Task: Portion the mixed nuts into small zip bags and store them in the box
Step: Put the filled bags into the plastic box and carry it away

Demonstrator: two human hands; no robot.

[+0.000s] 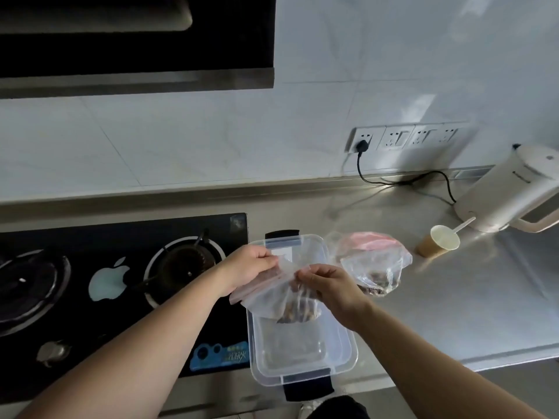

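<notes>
I hold a small clear zip bag [281, 300] with dark mixed nuts in its bottom above the open clear plastic box [341, 355]. My left hand [251, 267] pinches the bag's top edge on the left. My right hand [329, 288] pinches the same edge on the right. To the right of the box, on the counter, lies a larger clear bag of nuts [375, 273] with a pink zip strip.
A black gas hob [106, 282] sits left of the box. A paper cup [438, 244] with a white stick lies behind the nut bag. A white kettle [511, 195] stands at the far right, its black cord running to a wall socket [363, 140].
</notes>
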